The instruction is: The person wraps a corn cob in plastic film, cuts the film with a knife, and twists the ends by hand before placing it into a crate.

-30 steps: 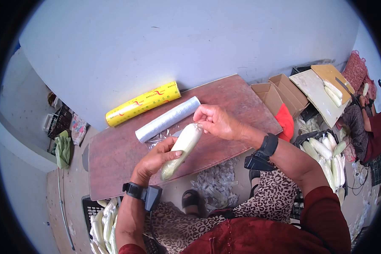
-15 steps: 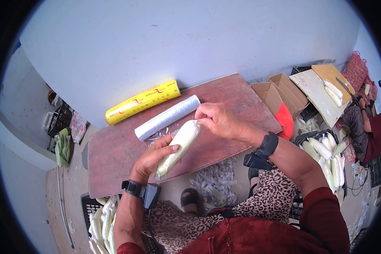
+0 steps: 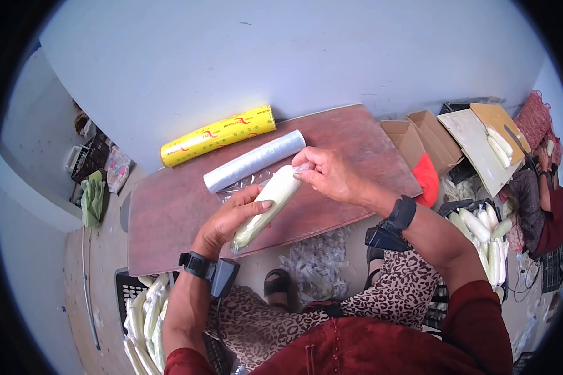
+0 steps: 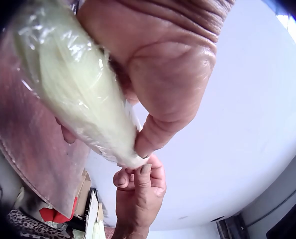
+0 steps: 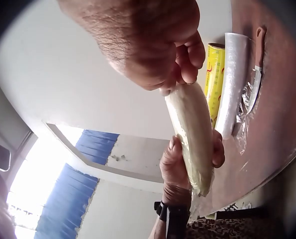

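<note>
An ear of corn [image 3: 270, 203] in pale green husk, wrapped in shiny clear film, is held slanting over the table's front part. My left hand [image 3: 228, 215] grips it around the middle, thumb lying along its near side. At the upper end, my right hand [image 3: 331, 178] pinches the gathered film between thumb and fingers. Creases of film show over the husk [image 4: 70, 84] in the left wrist view. Behind the hands lies a roll of clear film [image 3: 254, 161], its loose edge spread on the dark red table [image 3: 356, 140].
A yellow printed roll [image 3: 219, 135] lies by the wall. A knife [image 5: 256, 74] rests on the table beside the film roll. Crates of corn stand at left [image 3: 128, 286] and right. Cardboard boxes [image 3: 435, 140], a red cloth [image 3: 425, 178] and another person [image 3: 547, 200] are at right.
The head view has shifted slightly. My right hand keeps pinching the film at the corn's upper end, which has risen a little; my left thumb has slid along the corn.
</note>
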